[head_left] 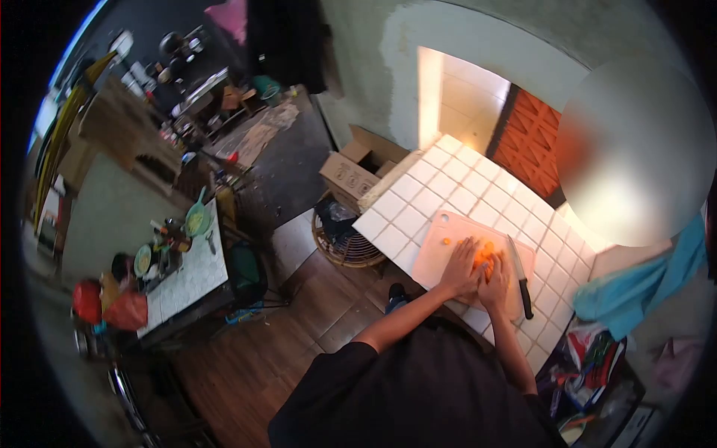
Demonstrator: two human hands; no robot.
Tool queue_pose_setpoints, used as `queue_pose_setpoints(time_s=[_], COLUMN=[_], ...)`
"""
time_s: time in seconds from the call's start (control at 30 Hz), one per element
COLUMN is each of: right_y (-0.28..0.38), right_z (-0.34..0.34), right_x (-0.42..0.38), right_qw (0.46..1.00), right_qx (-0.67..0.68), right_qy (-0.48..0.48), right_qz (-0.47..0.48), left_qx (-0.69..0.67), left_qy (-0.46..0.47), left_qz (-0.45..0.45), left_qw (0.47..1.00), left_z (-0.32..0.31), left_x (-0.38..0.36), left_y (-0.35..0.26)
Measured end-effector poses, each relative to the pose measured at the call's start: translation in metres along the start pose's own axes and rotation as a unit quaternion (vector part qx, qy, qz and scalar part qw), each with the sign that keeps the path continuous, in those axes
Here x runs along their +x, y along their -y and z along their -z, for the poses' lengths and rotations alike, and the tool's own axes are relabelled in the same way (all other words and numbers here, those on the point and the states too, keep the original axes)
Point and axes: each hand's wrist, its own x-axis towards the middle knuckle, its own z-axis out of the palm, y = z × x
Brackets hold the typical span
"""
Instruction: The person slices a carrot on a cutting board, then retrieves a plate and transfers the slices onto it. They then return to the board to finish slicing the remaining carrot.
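A pale cutting board (448,224) lies on a white tiled counter (418,196). My left hand (459,270) and my right hand (494,287) are pressed together on the board, cupped around a pile of orange food pieces (485,256). One small orange bit (447,241) lies apart on the board, left of my hands. A knife (520,275) with a black handle rests along the board's right edge, just beside my right hand and untouched.
A cardboard box (357,166) and a round wicker basket (340,240) stand on the floor beyond the counter's far end. A blue cloth (642,284) hangs at the right. A low tiled table (190,272) with dishes stands at the left on the wooden floor.
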Motion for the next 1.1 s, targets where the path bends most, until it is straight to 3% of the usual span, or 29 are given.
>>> queue_pose_setpoints(time_s=[0.1,0.17,0.23,0.37,0.43,0.53,0.6,0.67,0.8,0.93,1.0,1.1], right_y=[-0.011,-0.011,-0.004,0.001,0.01,0.015,0.017,0.024,0.015,0.02,0.033,0.044], right_z=[-0.001,0.0,0.005,-0.01,0.0,0.0,-0.007,-0.007,0.002,-0.011,-0.022,-0.022], right_x=[-0.003,-0.002,-0.006,-0.018,-0.019,-0.018,-0.019,-0.013,-0.008,-0.021,-0.018,-0.014], right_qw=[0.998,0.998,0.992,0.987,0.983,0.964,0.965,0.964,0.937,0.949,0.951,0.947], right_qx=[0.063,0.018,0.025,0.073,0.124,0.142,0.159,0.19,0.168,0.034,0.07,0.122], right_qy=[-0.007,-0.063,-0.102,-0.092,-0.084,-0.159,-0.134,-0.115,-0.217,-0.209,-0.196,-0.19], right_qz=[0.006,-0.001,-0.066,-0.108,-0.103,-0.16,-0.163,-0.147,-0.215,-0.234,-0.229,-0.228], left_qx=[-0.055,-0.05,-0.026,-0.053,-0.208,-0.135,-0.098,-0.243,-0.227,-0.203,-0.193,-0.251], left_qy=[0.051,0.017,-0.039,0.076,0.065,0.025,0.014,0.18,0.12,0.143,0.27,0.273], left_qz=[0.026,0.047,0.026,-0.026,0.023,-0.025,-0.041,0.015,-0.024,-0.064,-0.146,-0.094], left_qw=[0.997,0.998,0.999,0.995,0.976,0.99,0.994,0.953,0.966,0.967,0.932,0.924], left_z=[-0.014,-0.014,-0.014,-0.003,0.002,0.002,0.009,0.012,0.017,0.012,0.011,0.024], left_x=[0.002,0.003,0.008,0.015,0.021,0.03,0.033,0.038,0.055,0.069,0.071,0.075], left_y=[0.003,-0.001,0.001,-0.018,-0.02,0.0,0.0,-0.002,0.007,0.019,0.017,0.017])
